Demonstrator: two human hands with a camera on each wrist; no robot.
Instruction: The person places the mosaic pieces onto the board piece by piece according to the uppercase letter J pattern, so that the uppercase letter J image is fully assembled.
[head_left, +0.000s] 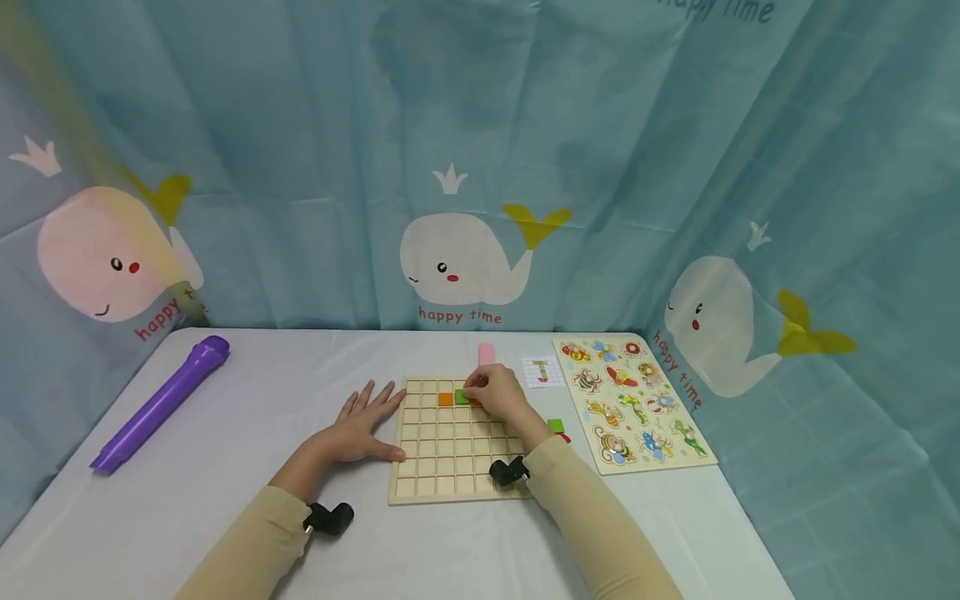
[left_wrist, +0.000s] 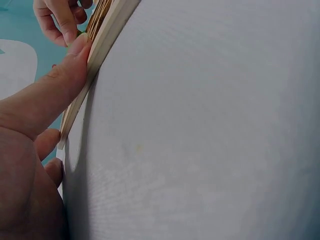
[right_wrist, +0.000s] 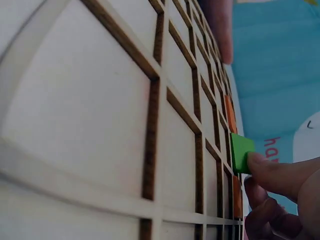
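Observation:
A wooden grid board [head_left: 442, 467] lies on the white table. My left hand [head_left: 360, 429] is spread at its left side, thumb and fingertips touching the frame. Over the upper rows, my right hand [head_left: 501, 392] pinches a green square tile [right_wrist: 241, 152] between thumb and fingers. In the right wrist view this tile looks tilted and stands partly out of the grid. An orange tile [head_left: 446, 399] sits in a cell to its left. Another orange tile [right_wrist: 237, 197] lies on the other side, mostly covered by my right hand in the head view.
Right of the board lie a loose green tile [head_left: 556, 425], a red piece [head_left: 566, 437] and a pattern card [head_left: 553, 372]. Beyond them is an insect picture puzzle [head_left: 600, 450]. A pink piece [head_left: 487, 353] lies behind the board, a purple tube [head_left: 161, 407] far left.

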